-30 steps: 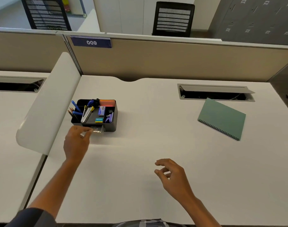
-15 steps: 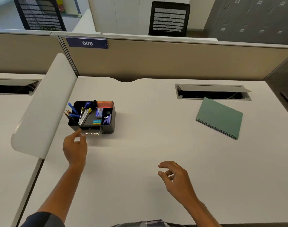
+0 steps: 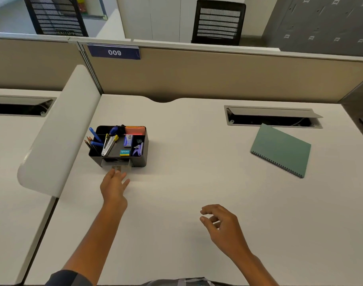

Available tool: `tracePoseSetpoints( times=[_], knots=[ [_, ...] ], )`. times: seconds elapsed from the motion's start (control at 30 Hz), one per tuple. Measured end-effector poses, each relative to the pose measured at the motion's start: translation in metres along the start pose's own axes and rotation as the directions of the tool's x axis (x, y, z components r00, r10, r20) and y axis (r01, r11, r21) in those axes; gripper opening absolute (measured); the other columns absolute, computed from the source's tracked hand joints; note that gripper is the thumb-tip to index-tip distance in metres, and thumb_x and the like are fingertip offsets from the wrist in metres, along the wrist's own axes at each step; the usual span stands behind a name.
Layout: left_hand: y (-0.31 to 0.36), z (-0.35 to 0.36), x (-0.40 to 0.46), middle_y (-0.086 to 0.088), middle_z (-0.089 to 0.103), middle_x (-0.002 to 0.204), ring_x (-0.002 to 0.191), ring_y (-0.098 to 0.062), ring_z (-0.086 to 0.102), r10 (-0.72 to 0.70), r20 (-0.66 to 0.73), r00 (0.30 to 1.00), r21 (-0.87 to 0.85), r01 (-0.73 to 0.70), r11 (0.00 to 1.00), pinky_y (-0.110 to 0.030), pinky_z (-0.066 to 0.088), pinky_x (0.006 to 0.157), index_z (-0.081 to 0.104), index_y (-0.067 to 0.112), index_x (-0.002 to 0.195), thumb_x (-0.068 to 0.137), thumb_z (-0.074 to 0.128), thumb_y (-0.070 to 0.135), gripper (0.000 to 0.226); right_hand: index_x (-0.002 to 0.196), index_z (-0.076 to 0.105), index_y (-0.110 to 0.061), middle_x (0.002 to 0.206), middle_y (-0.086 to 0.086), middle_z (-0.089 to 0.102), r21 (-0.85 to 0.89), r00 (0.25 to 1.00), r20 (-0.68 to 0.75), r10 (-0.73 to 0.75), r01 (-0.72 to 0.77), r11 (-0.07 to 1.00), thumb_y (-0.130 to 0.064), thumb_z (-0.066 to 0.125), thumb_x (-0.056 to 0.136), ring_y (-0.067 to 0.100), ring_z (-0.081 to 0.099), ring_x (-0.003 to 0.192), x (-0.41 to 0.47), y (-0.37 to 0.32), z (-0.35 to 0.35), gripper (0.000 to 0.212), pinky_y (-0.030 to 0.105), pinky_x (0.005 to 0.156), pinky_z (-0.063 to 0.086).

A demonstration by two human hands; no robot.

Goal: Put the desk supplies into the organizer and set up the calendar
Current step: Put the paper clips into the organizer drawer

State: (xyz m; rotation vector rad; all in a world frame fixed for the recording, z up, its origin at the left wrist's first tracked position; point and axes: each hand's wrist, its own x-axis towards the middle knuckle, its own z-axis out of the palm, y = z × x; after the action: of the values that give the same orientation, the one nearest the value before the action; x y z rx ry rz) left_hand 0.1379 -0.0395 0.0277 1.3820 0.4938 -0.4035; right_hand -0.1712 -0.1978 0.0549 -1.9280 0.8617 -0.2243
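A black organizer (image 3: 144,150) stands at the left of the white desk (image 3: 197,193), filled with blue pens, pencils, a stapler, an eraser and small boxes. Its small clear drawer (image 3: 116,165) sticks out a little at the front. My left hand (image 3: 114,187) reaches to it with straight fingers, fingertips touching the drawer front. My right hand (image 3: 222,227) hovers over the desk near me, fingers loosely curled, holding nothing. A green spiral-bound calendar (image 3: 280,149) lies flat at the right.
A white curved divider (image 3: 59,133) borders the desk on the left. A beige partition (image 3: 217,75) with a "009" label runs along the back. An open cable hatch (image 3: 273,117) sits behind the calendar.
My left hand let go of the drawer, drew back, then came forward again with straight fingers onto the drawer front; the drawer now sticks out less. My right hand barely moved.
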Motion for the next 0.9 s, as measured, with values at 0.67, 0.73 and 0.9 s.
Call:
tracePoseSetpoints(
  times=[0.67,0.73,0.9],
  knots=[
    [0.008,0.019,0.020,-0.001,0.061,0.144,0.121,-0.020,0.065,-0.004,-0.043,0.999,0.021,0.005,1.000,-0.032,0.059,0.085,0.055,0.022,0.151,0.102,0.053,-0.008,0.057,0.101,0.075,-0.032,0.110,-0.022,0.070,-0.011,1.000,-0.030,0.007,-0.007,1.000,-0.021,0.076,0.092,0.012,0.070,0.084,-0.001,0.014,-0.008,0.014,0.017,0.067,0.057],
    [0.009,0.019,0.019,0.000,0.061,0.143,0.120,-0.019,0.066,-0.001,-0.047,0.999,0.023,0.002,1.000,-0.032,0.060,0.087,0.056,0.022,0.151,0.102,0.054,-0.008,0.058,0.100,0.074,-0.033,0.110,-0.023,0.070,-0.013,1.000,-0.030,0.009,-0.009,1.000,-0.021,0.076,0.092,0.012,0.070,0.084,-0.002,0.015,-0.009,0.014,0.020,0.067,0.058],
    [0.003,0.018,0.008,-0.003,0.064,0.136,0.113,-0.017,0.067,0.010,-0.031,0.999,0.041,-0.009,0.999,-0.034,0.058,0.091,0.056,0.021,0.150,0.104,0.059,0.006,0.048,0.100,0.074,-0.033,0.109,-0.023,0.070,-0.019,0.999,-0.038,0.016,-0.017,1.000,-0.021,0.076,0.092,0.011,0.070,0.084,-0.005,0.018,-0.012,0.014,0.023,0.068,0.059]
  ],
)
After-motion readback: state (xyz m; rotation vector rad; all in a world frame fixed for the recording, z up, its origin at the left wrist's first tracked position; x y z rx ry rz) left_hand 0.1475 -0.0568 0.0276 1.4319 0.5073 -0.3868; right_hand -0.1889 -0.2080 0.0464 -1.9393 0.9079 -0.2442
